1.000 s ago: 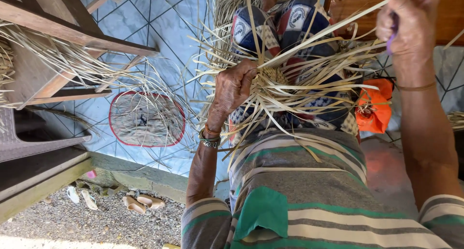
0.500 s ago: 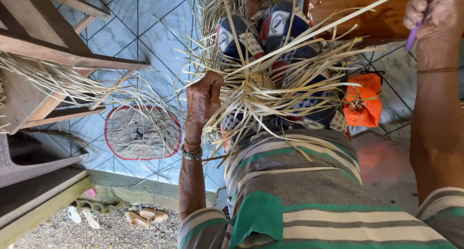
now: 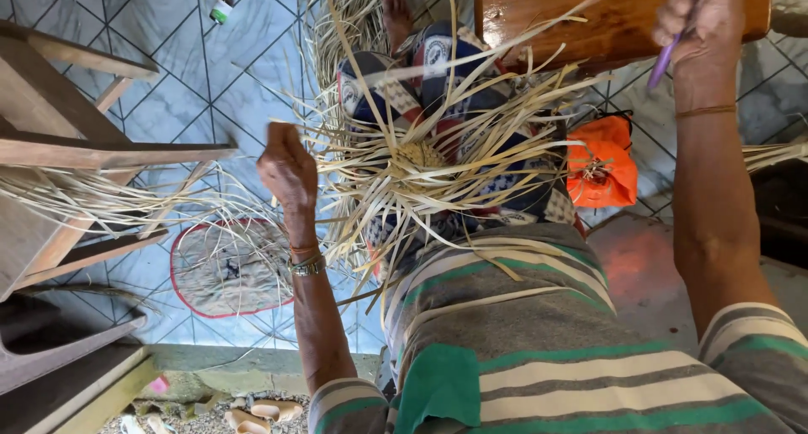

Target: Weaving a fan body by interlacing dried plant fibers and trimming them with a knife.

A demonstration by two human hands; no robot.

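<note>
Left hand (image 3: pixel 288 169) pinches 1 straw strip (image 3: pixel 353 160) from the weave (image 3: pixel 421 160) on the lap; right hand (image 3: pixel 699 21) fists a purple tool (image 3: pixel 662 63).

A small bottle (image 3: pixel 222 6) with a green cap and a white label lay on the tiled floor near the top left, above the wooden bench. An orange bag (image 3: pixel 599 163) sat right of the straw work, tied shut.

The left hand (image 3: pixel 288 169) is closed on pale straw strips (image 3: pixel 438 160) heaped between the hands; the right hand (image 3: pixel 700 17), raised, grips a purple tool (image 3: pixel 663 63) above an orange bag (image 3: pixel 599 163).
</note>
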